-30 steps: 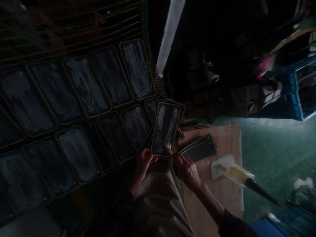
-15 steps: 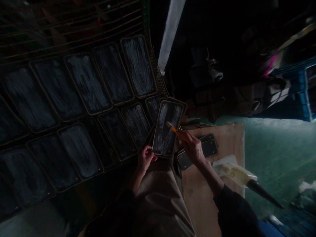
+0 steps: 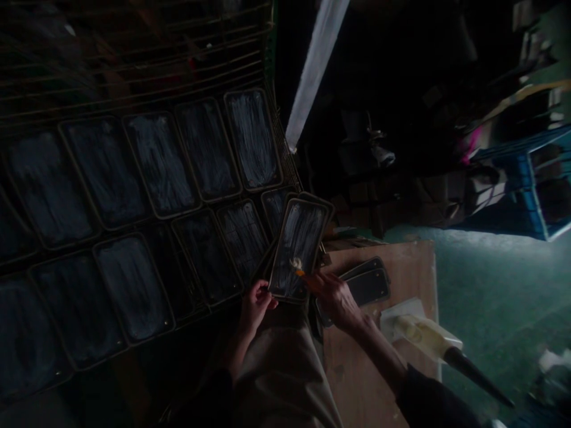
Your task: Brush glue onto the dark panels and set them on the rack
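A dark rectangular panel (image 3: 298, 246) with whitish smears and a pale rim stands tilted over my lap. My left hand (image 3: 255, 304) pinches its lower left corner. My right hand (image 3: 338, 300) is closed round a small orange-handled brush (image 3: 305, 276), whose pale bristles rest on the panel's lower half. More panels seem stacked behind the one I hold.
Several smeared dark panels (image 3: 160, 163) lie in rows on a wire rack (image 3: 134, 53) to the left. A wooden board (image 3: 401, 261) at right carries a few panels (image 3: 370, 285), a white paper and a pale bottle with a dark nozzle (image 3: 439, 345). Blue crates (image 3: 530, 178) stand far right.
My right hand drew the brush from the panel's bottom up to its middle, then back down to the lower half. The left hand kept its hold; the view shifted slightly.
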The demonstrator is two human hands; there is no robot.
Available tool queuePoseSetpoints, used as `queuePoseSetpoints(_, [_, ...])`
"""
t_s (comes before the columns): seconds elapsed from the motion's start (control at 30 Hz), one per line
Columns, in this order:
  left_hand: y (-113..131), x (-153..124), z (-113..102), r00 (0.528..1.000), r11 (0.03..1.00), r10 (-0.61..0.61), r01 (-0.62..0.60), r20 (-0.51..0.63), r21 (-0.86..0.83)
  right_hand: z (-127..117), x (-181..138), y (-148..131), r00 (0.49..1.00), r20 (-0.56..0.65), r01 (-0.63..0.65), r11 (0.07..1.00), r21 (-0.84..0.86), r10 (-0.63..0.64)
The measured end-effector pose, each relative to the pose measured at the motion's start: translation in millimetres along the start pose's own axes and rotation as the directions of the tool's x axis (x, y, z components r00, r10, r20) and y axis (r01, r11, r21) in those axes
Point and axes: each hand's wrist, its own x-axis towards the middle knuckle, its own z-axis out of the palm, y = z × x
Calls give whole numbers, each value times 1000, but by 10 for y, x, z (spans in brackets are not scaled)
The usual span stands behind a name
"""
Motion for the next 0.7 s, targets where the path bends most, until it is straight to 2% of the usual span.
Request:
queuePoseSetpoints(0.07, [2,-3,-3,1000,1000,-12,12,1,-4,-140,45,-21,998,-23,-48,996,70,50])
queuePoseSetpoints(0.13, [-16,4,-7,1000,1000,-5,5,0,-3,-308,224,46,987,-138,-68,995,75,78])
queuePoseSetpoints(0.2, [-48,18,-11,1000,1000,11,-11,-1,0,-439,462,169,965,-256,-63,998,-10,58])
queuePoseSetpoints(0.27, [-83,34,-14,1000,1000,19,-19,-1,1,-487,667,300,952,-306,-41,991,-124,1])
queuePoseSetpoints(0.33, [-107,45,-14,1000,1000,18,-18,-8,-6,-457,781,403,953,-296,1,979,-204,-63])
queuePoseSetpoints(0.43, [-113,46,-9,1000,1000,13,-14,-14,-17,-362,781,489,960,-261,37,966,-254,-105])
queuePoseSetpoints(0.7, [-71,16,32,1000,999,10,-11,-21,-44,-290,592,463,957,-291,-97,941,-324,-2])
